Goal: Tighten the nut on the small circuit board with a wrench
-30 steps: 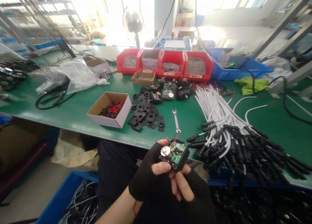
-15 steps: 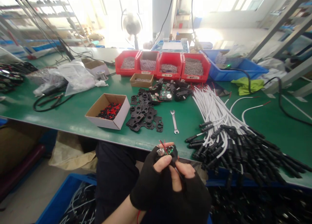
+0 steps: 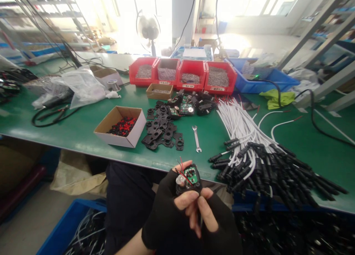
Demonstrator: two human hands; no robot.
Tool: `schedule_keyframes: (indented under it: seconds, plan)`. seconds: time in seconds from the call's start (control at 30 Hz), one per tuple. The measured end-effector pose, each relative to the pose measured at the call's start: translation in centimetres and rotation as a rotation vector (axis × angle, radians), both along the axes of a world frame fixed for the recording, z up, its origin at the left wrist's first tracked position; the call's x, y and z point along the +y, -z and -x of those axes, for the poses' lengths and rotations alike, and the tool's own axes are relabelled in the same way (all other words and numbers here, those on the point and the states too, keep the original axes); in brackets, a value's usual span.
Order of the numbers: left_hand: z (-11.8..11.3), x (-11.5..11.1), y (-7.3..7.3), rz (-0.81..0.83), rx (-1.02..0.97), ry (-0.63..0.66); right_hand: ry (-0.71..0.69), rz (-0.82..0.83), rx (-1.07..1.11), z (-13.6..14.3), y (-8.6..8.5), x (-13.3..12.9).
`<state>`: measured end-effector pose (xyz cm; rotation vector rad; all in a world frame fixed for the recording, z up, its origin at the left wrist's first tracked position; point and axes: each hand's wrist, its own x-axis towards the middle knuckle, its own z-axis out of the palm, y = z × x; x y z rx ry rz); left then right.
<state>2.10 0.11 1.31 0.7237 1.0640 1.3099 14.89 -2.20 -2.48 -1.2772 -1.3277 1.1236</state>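
Observation:
My left hand (image 3: 169, 203), in a black fingerless glove, grips a small black plastic housing (image 3: 197, 176) above my lap, its thumb along the near edge. Inside the housing show a green circuit board (image 3: 191, 173), a round metal part (image 3: 180, 180) and thin red and black wires. Gloved the same way, my right hand (image 3: 215, 214) is closed at the housing's lower right corner, fingertips pinched together. What lies between those fingertips is hidden. Beyond my hands, an open-ended wrench (image 3: 196, 139) lies on the green table (image 3: 124, 157).
Flat black plates (image 3: 161, 131) and more circuit-board housings (image 3: 188, 105) lie in the middle. Left of them stands a carton (image 3: 122, 139) of red and black parts. White cables (image 3: 241, 125) with black connectors pile up at right. Red bins (image 3: 191, 85) and a blue bin (image 3: 263, 86) line the back.
The housing has been tilted so that its open face and circuit board show more fully. My right fingers have shifted at its lower corner. The view has moved slightly.

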Motion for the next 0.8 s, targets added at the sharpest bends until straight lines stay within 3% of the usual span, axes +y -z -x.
schedule_keyframes:
  seconds: [0.2,0.37,0.57,0.67,0.8]
  plan:
    - [0.2,-0.7,-0.9,-0.071,0.147,-0.024,0.006,-0.016,-0.027,-0.8,1.3,-0.3]
    - [1.1,-0.9,-0.7,-0.178,0.347,0.055,-0.064,-0.064,-0.055,-1.3,1.9,0.1]
    - [1.3,-1.0,-0.9,-0.279,0.464,-0.01,-0.053,-0.115,-0.118,-1.8,2.0,-0.6]
    - [1.8,-1.0,-0.8,-0.374,0.568,0.051,-0.03,-0.151,-0.134,-1.8,2.0,-0.6]
    - [2.4,-0.8,-0.7,-0.346,0.564,0.119,-0.054,-0.159,-0.145,-1.5,1.9,-0.5]
